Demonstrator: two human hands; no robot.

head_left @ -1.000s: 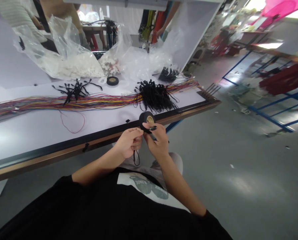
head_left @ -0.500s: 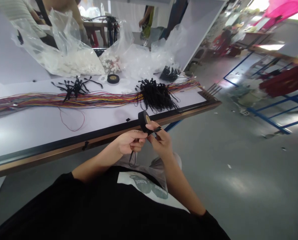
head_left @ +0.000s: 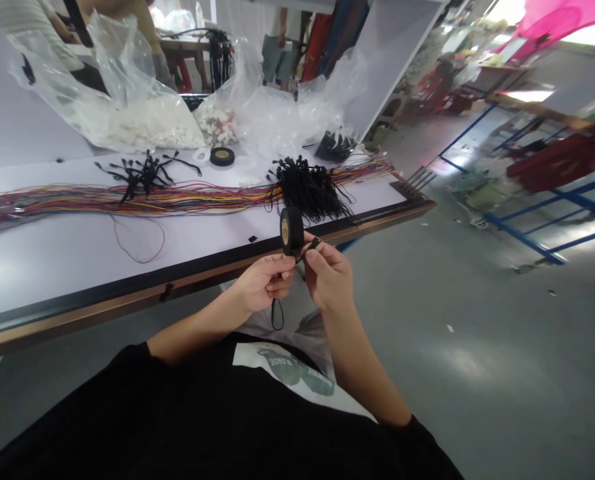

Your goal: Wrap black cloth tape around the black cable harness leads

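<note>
My left hand (head_left: 270, 281) pinches a thin black cable, and a loop of that cable (head_left: 277, 315) hangs beneath my fingers. My right hand (head_left: 330, 273) is closed on the same cable close to its black connector end (head_left: 315, 244), which pokes out above the thumb. Between the hands a roll of black tape (head_left: 292, 231) stands on edge against the cable, its yellowish core facing left. Whether fingers support the roll from behind is hidden. Beyond the hands a thick pile of black cables (head_left: 307, 190) rests on coloured wires (head_left: 202, 199) along the bench.
The white bench (head_left: 217, 235) has a dark front edge. On it lie a smaller bunch of black cables (head_left: 147, 175), another tape roll (head_left: 222, 157) and plastic bags (head_left: 142, 123) of white parts. Blue-framed tables (head_left: 527, 247) stand at right. People are visible beyond the bench.
The tape roll has turned, its core now facing left rather than right. My right hand has shifted slightly right and rotated. The cable loop has swung right.
</note>
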